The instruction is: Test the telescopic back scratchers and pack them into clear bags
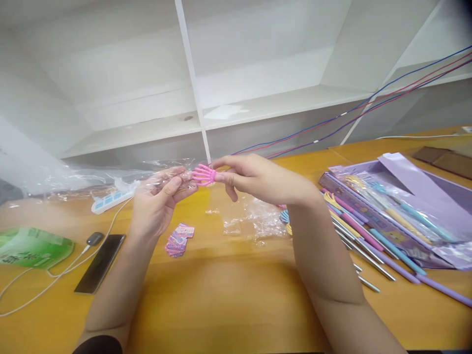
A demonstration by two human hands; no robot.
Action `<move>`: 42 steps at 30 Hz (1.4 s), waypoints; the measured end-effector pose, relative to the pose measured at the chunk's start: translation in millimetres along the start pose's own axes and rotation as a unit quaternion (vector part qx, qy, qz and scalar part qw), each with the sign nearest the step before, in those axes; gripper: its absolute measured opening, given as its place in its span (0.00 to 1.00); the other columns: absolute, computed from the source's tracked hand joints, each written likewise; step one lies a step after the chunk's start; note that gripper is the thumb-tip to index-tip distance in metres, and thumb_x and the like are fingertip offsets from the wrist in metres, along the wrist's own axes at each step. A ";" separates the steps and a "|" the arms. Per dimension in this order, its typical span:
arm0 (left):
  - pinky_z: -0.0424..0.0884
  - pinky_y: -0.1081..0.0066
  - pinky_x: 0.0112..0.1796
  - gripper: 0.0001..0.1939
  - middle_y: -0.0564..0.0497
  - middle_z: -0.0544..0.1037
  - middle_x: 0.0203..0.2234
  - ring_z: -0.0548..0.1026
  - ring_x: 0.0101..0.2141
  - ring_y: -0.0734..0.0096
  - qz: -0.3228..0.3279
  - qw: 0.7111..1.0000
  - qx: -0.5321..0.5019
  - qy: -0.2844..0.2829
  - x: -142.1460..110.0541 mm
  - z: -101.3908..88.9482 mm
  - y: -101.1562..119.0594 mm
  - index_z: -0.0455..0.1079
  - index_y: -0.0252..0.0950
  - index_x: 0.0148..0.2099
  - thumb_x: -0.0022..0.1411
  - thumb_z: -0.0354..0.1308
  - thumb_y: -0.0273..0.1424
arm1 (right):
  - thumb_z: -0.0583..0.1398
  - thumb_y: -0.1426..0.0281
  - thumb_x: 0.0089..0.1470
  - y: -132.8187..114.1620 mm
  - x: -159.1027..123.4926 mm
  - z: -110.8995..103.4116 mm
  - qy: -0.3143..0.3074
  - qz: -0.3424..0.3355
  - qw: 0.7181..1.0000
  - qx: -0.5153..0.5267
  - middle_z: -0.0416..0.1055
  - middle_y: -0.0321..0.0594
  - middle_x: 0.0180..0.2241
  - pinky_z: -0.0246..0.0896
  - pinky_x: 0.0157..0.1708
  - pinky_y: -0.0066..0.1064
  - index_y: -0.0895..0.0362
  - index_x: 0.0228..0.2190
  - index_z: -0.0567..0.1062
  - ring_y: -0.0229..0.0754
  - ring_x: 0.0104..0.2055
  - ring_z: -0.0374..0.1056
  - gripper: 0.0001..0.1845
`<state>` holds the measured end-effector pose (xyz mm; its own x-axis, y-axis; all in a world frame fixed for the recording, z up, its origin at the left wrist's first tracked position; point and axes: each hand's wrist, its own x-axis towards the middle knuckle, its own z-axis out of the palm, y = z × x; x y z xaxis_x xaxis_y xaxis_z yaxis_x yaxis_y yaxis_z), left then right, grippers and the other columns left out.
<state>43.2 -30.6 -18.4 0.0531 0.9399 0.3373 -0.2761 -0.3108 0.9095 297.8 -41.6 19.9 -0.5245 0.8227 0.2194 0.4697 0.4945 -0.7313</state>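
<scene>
Pink claw (204,175) is pinched at its base in the right hand's (258,179) grip — clear wrapper (187,176) is pinched by the left hand (158,199), beside the prongs.

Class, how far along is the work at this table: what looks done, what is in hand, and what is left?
Apparently done: loose rods lie unwrapped beside the purple box, with crumpled plastic on the table. In hand: the right hand pinches a pink claw-shaped piece; the left hand holds clear wrapping. Probably left: bagged rods in the box.
</scene>
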 end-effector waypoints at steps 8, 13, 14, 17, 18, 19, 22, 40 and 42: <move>0.87 0.68 0.45 0.11 0.44 0.87 0.45 0.87 0.43 0.63 -0.017 0.999 0.005 -0.039 -3.6 4.5 -7.1 0.85 0.34 0.44 0.61 0.77 0.33 | 0.55 0.49 0.73 -0.5 5.0 5.5 -0.026 0.005 1.000 -0.002 0.77 0.33 0.27 0.56 0.37 0.30 0.54 0.54 0.77 0.39 0.36 0.72 0.25; 0.88 0.67 0.45 0.10 0.45 0.88 0.44 0.87 0.43 0.63 -0.014 0.999 0.001 -0.049 -4.1 7.9 -4.5 0.85 0.36 0.43 0.61 0.77 0.32 | 0.56 0.50 0.73 1.3 7.5 7.4 -0.015 0.009 1.000 -0.013 0.77 0.32 0.27 0.55 0.38 0.29 0.53 0.56 0.76 0.38 0.36 0.71 0.24; 0.88 0.67 0.45 0.10 0.45 0.88 0.44 0.87 0.44 0.62 -0.009 0.999 0.004 -0.049 -3.9 8.2 -4.4 0.85 0.36 0.44 0.61 0.77 0.32 | 0.56 0.50 0.73 1.5 8.0 7.5 -0.016 0.008 1.000 -0.012 0.77 0.32 0.27 0.55 0.38 0.29 0.54 0.57 0.76 0.38 0.35 0.71 0.24; 0.88 0.65 0.47 0.10 0.46 0.88 0.43 0.87 0.44 0.62 0.021 0.999 0.013 -0.043 -3.0 8.3 -6.1 0.85 0.37 0.45 0.61 0.76 0.32 | 0.56 0.50 0.73 2.3 10.2 9.0 -0.033 -0.002 0.999 -0.004 0.77 0.33 0.26 0.55 0.36 0.30 0.56 0.56 0.76 0.37 0.32 0.69 0.25; 0.88 0.64 0.46 0.10 0.46 0.88 0.42 0.87 0.43 0.62 0.028 0.999 0.015 -0.042 -2.6 7.9 -6.9 0.85 0.38 0.45 0.61 0.77 0.32 | 0.56 0.50 0.73 2.7 11.1 9.6 -0.044 -0.007 0.999 -0.001 0.77 0.33 0.26 0.55 0.35 0.29 0.56 0.55 0.76 0.37 0.31 0.69 0.25; 0.88 0.64 0.46 0.10 0.46 0.88 0.41 0.87 0.42 0.62 0.030 0.998 0.018 -0.043 -2.0 7.3 -7.4 0.85 0.38 0.45 0.60 0.77 0.33 | 0.55 0.50 0.73 3.1 11.9 10.2 -0.057 -0.010 0.998 0.001 0.77 0.33 0.26 0.55 0.34 0.29 0.56 0.55 0.76 0.36 0.30 0.68 0.25; 0.88 0.64 0.44 0.12 0.46 0.88 0.39 0.88 0.39 0.63 -0.003 0.998 0.027 -0.064 0.2 3.8 -6.7 0.85 0.37 0.44 0.59 0.78 0.34 | 0.55 0.49 0.73 4.5 12.6 9.8 -0.085 -0.005 0.996 0.002 0.78 0.34 0.27 0.56 0.32 0.29 0.57 0.59 0.74 0.36 0.29 0.68 0.28; 0.86 0.74 0.41 0.13 0.49 0.87 0.35 0.87 0.38 0.67 0.073 0.996 0.027 0.038 14.5 -18.8 7.9 0.84 0.37 0.40 0.55 0.80 0.35 | 0.58 0.49 0.70 10.3 2.8 -5.7 0.010 0.052 0.998 -0.042 0.78 0.36 0.34 0.55 0.32 0.30 0.54 0.47 0.79 0.35 0.33 0.68 0.23; 0.86 0.74 0.41 0.12 0.49 0.87 0.36 0.87 0.39 0.66 0.077 0.995 0.028 0.050 18.9 -26.2 14.5 0.84 0.37 0.39 0.55 0.80 0.35 | 0.55 0.52 0.73 12.4 -0.5 -12.7 0.042 0.042 0.996 -0.064 0.76 0.35 0.34 0.53 0.32 0.30 0.55 0.40 0.78 0.34 0.32 0.66 0.21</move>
<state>15.0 -13.7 -5.2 -0.0816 0.8887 0.4511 -0.2202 -0.4575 0.8615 312.9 -32.3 18.9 -0.4212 0.8805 0.2175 0.5988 0.4502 -0.6624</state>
